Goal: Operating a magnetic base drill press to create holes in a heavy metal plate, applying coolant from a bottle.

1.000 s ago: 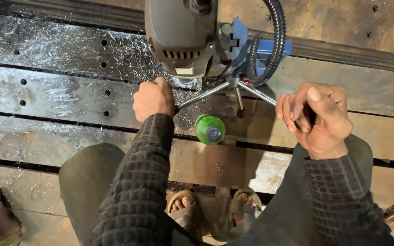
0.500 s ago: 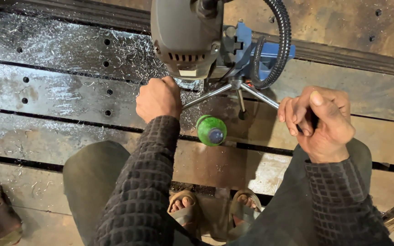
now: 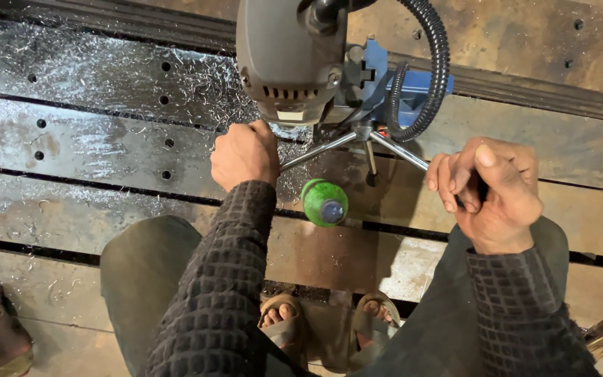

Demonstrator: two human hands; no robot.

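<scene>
Head view: risk is the left hand (image 3: pixel 244 153), a closed fist sitting right at the base of the magnetic drill (image 3: pixel 294 59) among sharp metal shavings (image 3: pixel 197 84) on the steel plates (image 3: pixel 92 150); a slip toward the cutter could cut it, and the green bottle (image 3: pixel 324 202) could tip. Right hand (image 3: pixel 491 192) is raised, fingers (image 3: pixel 448 183) clamped on the feed handle (image 3: pixel 396 149), both forearms stretched forward over the knees.

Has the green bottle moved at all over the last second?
No. The green bottle stands in the same spot, just below the drill's spoke handles and above the dark gap between the steel plates; only the camera shifted slightly.
</scene>
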